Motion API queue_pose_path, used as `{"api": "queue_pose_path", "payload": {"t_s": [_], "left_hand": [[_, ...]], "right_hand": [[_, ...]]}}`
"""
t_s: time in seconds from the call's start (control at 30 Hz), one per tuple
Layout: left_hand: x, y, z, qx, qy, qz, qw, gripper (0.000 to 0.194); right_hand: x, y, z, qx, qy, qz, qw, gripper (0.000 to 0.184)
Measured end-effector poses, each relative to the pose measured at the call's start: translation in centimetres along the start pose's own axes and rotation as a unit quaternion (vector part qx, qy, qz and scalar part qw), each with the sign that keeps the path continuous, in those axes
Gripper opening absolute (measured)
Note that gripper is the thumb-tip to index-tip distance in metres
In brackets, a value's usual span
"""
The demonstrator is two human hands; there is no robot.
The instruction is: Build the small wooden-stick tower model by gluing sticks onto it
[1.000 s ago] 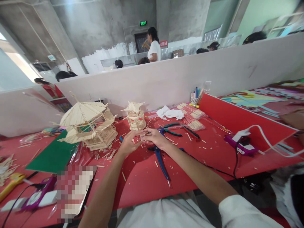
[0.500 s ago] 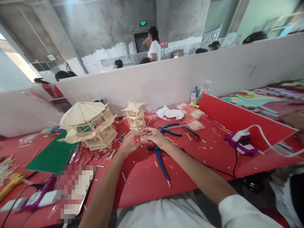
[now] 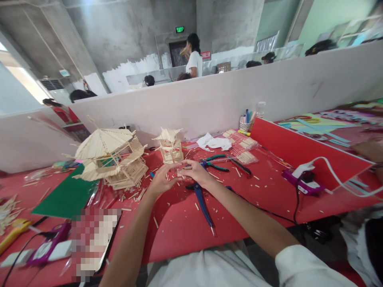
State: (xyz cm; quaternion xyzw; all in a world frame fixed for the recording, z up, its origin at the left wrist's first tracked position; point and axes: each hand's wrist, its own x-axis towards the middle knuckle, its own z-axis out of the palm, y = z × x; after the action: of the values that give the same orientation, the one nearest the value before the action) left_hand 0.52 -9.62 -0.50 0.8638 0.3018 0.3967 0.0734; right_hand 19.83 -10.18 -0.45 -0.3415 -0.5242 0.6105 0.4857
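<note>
Over the middle of the table, my left hand [image 3: 161, 180] and my right hand [image 3: 196, 173] meet with curved fingers. Between their fingertips is a small pale piece of wooden sticks [image 3: 179, 173], mostly hidden by the fingers. Just behind my hands stands a small pavilion model [image 3: 170, 146] built of sticks. A larger stick pavilion [image 3: 110, 157] with a wide roof stands to the left. Blue-handled tweezers [image 3: 203, 205] lie below my right hand, pointing towards me. Pliers with green-and-black handles [image 3: 220, 163] lie beyond its wrist.
Stick scraps litter the red table [image 3: 176, 235]. A green board [image 3: 67, 195], a tablet-like device [image 3: 95, 243] and a purple power strip [image 3: 49, 245] lie left. Stick packs [image 3: 242, 145], white cloth [image 3: 214, 141], a red board [image 3: 299, 153] and another power strip [image 3: 303, 183] are right.
My hands stay in the same place, with only slight shifts of the fingers around the small piece. Nothing on the table has visibly moved.
</note>
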Motion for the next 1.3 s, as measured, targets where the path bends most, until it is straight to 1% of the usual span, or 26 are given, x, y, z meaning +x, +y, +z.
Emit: {"api": "queue_pose_path", "payload": {"t_s": [0.23, 0.63, 0.8, 1.13, 1.3], "left_hand": [[-0.2, -0.4, -0.2, 0.011, 0.004, -0.015, 1.0, 0.044], [-0.1, -0.5, 0.0, 0.02, 0.02, -0.008, 1.0, 0.04], [-0.1, -0.5, 0.0, 0.019, 0.023, -0.003, 1.0, 0.038], [-0.1, -0.3, -0.1, 0.005, 0.004, -0.018, 1.0, 0.038], [-0.1, -0.5, -0.1, 0.006, 0.0, -0.017, 1.0, 0.04]], "right_hand": [[-0.2, -0.3, 0.0, -0.023, 0.005, -0.019, 1.0, 0.039], [0.0, 0.0, 0.0, -0.023, 0.005, -0.016, 1.0, 0.047], [0.0, -0.1, 0.0, -0.015, 0.004, -0.016, 1.0, 0.046], [0.3, 0.6, -0.4, 0.011, -0.014, 0.005, 1.0, 0.047], [0.3, 0.4, -0.3, 0.001, -0.01, -0.004, 1.0, 0.044]]}}
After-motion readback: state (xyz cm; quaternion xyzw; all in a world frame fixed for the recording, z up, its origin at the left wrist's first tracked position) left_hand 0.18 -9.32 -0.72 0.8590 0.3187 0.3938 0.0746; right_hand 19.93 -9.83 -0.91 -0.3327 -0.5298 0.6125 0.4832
